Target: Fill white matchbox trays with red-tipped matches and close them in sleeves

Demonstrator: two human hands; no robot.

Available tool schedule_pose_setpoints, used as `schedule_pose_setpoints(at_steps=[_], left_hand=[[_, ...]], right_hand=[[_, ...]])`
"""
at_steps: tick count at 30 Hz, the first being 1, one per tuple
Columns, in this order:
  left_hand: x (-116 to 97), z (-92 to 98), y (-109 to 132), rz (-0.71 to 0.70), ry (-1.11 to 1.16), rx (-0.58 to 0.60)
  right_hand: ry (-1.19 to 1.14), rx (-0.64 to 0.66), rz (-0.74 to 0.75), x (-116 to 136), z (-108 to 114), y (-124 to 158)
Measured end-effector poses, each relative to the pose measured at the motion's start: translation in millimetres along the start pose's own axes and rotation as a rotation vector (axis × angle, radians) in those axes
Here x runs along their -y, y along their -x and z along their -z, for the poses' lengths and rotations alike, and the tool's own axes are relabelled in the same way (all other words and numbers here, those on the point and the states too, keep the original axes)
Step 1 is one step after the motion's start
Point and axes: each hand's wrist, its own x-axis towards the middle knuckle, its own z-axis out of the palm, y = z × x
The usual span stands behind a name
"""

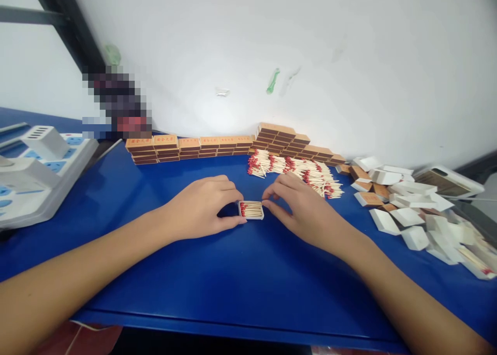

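White tray of matches is lying flat on the blue table, long axis left-right, between my hands | my left hand is pinching its left end between thumb and curled fingers | my right hand is nipping its right end with bent fingertips | loose matches are lying just beyond, matchboxes behind, nothing blocking

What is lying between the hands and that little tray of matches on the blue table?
Nothing visible. The left hand and right hand already grip the ends of the match tray; the loose matches lie behind it, apart.
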Motion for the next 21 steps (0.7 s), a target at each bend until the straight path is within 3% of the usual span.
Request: schedule_pose_setpoints(at_steps=[21], left_hand=[[-0.3,0.8,-0.5,0.013,-0.008,0.007]], right_hand=[[-0.08,0.038,0.028,5.8,-4.4,-1.6]])
